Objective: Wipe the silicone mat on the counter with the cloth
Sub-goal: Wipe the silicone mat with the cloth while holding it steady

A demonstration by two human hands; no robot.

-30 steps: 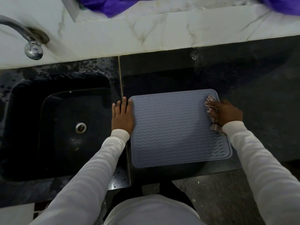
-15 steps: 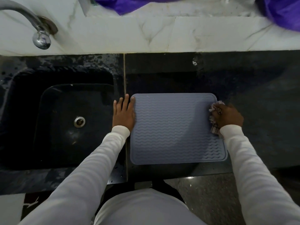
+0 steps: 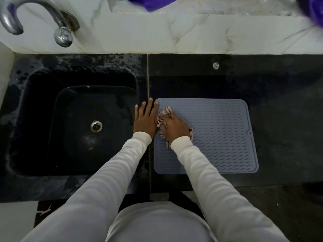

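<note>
Since the earlier frame, your right hand (image 3: 175,127) has crossed the silicone mat (image 3: 218,137) from its right edge to its left edge. Its fingers curl round the bunched cloth (image 3: 163,113) and press it onto the mat's far-left area, just beside your left hand (image 3: 146,120). Your left hand lies flat with straight, slightly spread fingers; most of it rests on the bench (image 3: 279,110), and one fingertip touches the mat's far-left corner, apparently to steady it.

Step in hand: mid-wipe, at the end of one sideways pass. The next move likely calls for a return stroke nearer to you, with even downward pressure.

Note the materials. The mat is grey-blue, rectangular with rounded corners, ribbed in wavy rows, with a raised rim. It lies flat on the dark polished bench, right of the black sink (image 3: 78,128). The cloth is pale, striped and crumpled.
</note>
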